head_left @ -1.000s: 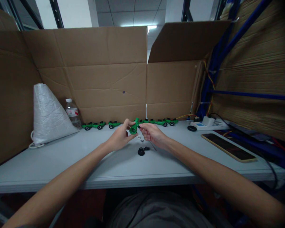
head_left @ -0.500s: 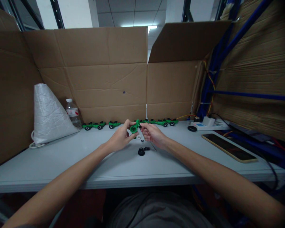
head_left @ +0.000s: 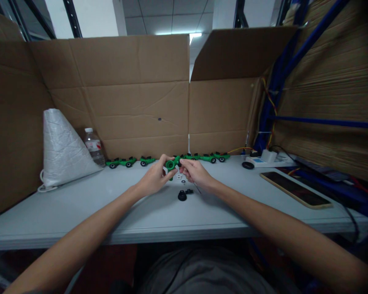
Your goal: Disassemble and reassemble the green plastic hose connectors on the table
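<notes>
My left hand (head_left: 155, 176) is closed around a green plastic toy-car body (head_left: 170, 165), its thumb below and fingers above, with a round ring-like opening facing me. The fingers of my right hand (head_left: 196, 173) pinch a small black part (head_left: 180, 163) against the body's right side. A thin metal rod (head_left: 198, 188) shows below my right palm; whether that hand holds it I cannot tell. Beneath the hands lie a white ring (head_left: 179, 177) and a small black ring (head_left: 183, 181). Nearer to me are a black wheel-like piece (head_left: 182, 196) and a small black part (head_left: 189, 191).
Several green toy cars (head_left: 121, 162) line the back of the white table (head_left: 135, 222). A silvery bag (head_left: 64, 153) and a water bottle (head_left: 94, 147) stand left. To the right are a phone (head_left: 294, 190), a power strip (head_left: 271, 161) and a black ring (head_left: 248, 165). Cardboard (head_left: 135, 102) walls the back.
The green body has turned and shifted slightly left in my left hand. My right fingers stay at its right side. The loose parts on the table have not moved.
</notes>
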Available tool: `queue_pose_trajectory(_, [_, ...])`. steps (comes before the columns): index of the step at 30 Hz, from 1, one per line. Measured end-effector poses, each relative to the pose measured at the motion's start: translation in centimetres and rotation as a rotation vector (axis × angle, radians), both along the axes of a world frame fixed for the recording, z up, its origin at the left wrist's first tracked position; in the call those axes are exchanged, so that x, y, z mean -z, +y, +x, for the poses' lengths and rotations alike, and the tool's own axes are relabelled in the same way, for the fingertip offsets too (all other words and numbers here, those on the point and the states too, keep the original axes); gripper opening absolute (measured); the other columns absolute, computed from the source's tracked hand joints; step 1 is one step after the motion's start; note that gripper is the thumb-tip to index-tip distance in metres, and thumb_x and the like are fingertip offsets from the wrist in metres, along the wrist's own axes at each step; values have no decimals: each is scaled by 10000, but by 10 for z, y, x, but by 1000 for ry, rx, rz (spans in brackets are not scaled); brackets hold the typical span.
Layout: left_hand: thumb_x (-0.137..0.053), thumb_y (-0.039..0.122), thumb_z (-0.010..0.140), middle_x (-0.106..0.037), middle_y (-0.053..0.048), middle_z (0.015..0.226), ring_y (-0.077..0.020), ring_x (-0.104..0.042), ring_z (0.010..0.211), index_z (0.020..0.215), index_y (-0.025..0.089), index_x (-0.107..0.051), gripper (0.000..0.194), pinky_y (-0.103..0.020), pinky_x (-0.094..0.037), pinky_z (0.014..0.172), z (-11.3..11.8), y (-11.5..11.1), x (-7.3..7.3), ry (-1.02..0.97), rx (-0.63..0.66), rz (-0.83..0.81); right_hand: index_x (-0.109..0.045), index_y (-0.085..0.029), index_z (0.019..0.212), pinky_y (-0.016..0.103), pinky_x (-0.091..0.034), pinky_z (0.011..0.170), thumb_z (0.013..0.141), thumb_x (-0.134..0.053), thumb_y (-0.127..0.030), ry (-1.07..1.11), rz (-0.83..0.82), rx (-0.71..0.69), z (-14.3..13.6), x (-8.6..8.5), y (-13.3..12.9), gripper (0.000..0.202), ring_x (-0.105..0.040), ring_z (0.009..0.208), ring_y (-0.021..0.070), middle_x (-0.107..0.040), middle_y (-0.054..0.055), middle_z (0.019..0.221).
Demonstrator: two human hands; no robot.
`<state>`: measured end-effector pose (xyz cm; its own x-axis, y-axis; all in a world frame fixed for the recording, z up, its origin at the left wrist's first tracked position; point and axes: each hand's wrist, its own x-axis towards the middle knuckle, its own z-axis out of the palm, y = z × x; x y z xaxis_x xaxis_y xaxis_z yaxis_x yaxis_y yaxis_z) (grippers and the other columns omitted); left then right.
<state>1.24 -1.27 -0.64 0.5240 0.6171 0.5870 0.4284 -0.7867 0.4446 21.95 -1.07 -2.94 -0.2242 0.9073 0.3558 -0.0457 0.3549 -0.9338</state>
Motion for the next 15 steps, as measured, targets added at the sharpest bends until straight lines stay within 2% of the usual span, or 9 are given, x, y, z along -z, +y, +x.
queue_pose_trajectory(7, [-621,448,1015,-703,-57,1095,-144,-648,736,1309,232,-521,379,-300,-526,692,0,-1,-2,36,-12,-4,-579,-204,702,237,-238,372,949,-550,-666,-16,7,11,0,0,0,526,-285,362,84,-388,-69,450])
queue_pose_trajectory(15, [-616,445,1018,-708,-65,1112,-148,-654,735,1304,232,-516,371,-302,-529,685,0,-2,-3,50,-19,1,-584,-203,714,236,-234,373,947,-576,-632,14,-41,-3,0,-2,-3,488,-289,369,84,-397,-64,461])
